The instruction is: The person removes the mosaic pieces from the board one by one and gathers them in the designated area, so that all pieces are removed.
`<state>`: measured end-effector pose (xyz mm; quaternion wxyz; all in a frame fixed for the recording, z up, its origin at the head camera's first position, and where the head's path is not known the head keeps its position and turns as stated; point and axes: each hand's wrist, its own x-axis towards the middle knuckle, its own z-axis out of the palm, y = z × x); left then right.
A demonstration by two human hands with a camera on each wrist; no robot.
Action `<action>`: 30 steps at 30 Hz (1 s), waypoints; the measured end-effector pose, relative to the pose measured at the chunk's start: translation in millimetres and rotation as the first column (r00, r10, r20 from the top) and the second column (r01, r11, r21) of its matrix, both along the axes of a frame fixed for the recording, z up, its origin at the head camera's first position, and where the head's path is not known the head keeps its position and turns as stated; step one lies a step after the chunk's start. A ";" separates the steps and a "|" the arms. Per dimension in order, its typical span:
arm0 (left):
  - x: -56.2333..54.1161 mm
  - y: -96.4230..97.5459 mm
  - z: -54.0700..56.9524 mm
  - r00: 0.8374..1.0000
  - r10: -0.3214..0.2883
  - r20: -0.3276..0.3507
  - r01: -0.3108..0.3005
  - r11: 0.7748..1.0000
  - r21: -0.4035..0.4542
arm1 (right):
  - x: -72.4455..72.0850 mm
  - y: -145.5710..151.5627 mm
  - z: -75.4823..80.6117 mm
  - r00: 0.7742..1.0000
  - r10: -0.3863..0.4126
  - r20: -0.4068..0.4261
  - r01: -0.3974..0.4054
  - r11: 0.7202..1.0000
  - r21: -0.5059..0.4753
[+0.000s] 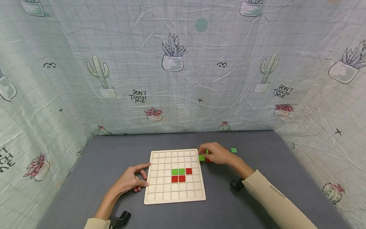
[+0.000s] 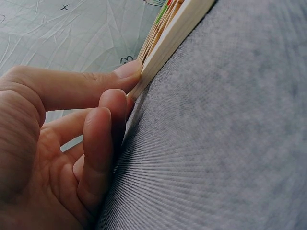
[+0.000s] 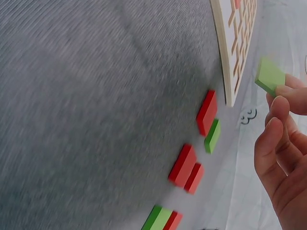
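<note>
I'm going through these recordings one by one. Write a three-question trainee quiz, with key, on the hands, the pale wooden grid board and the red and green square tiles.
1. Multiple choice: what does the right hand pinch?
A) a flat red square tile
B) a flat green square tile
C) nothing
2. True or false: the left hand touches the edge of the pale wooden grid board.
3. Count: how many red tiles and how many green tiles lie on the board?

Key:
1. B
2. True
3. Three red, two green
</note>
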<state>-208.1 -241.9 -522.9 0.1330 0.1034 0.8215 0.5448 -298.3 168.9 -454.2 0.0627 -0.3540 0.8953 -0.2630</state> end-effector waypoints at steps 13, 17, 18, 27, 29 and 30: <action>-0.4 -1.8 0.0 1.000 -0.016 0.003 0.015 1.000 0.024 | -1.3 31.7 2.7 0.999 -0.002 -0.050 0.000 0.999 -0.034; -0.7 -1.8 -0.8 1.000 -0.011 0.012 0.011 1.000 0.025 | -1.7 40.5 4.9 0.999 -0.020 -0.051 0.018 0.999 -0.041; -0.6 -1.5 -0.9 1.000 -0.008 0.013 0.008 1.000 0.023 | -2.1 42.7 4.8 0.998 -0.020 -0.051 0.018 0.999 -0.040; -0.5 -1.1 -2.0 1.000 -0.014 0.003 0.014 1.000 0.021 | -1.1 64.8 7.9 0.997 -0.028 -0.067 0.027 0.999 -0.024; -0.5 -1.1 -1.7 1.000 -0.014 0.002 0.014 1.000 0.020 | -1.8 69.6 8.1 0.997 -0.030 -0.070 0.029 0.999 -0.017; -0.4 -1.0 -1.5 1.000 -0.012 0.004 0.012 1.000 0.022 | -2.1 72.1 7.9 0.997 -0.031 -0.076 0.030 0.999 -0.012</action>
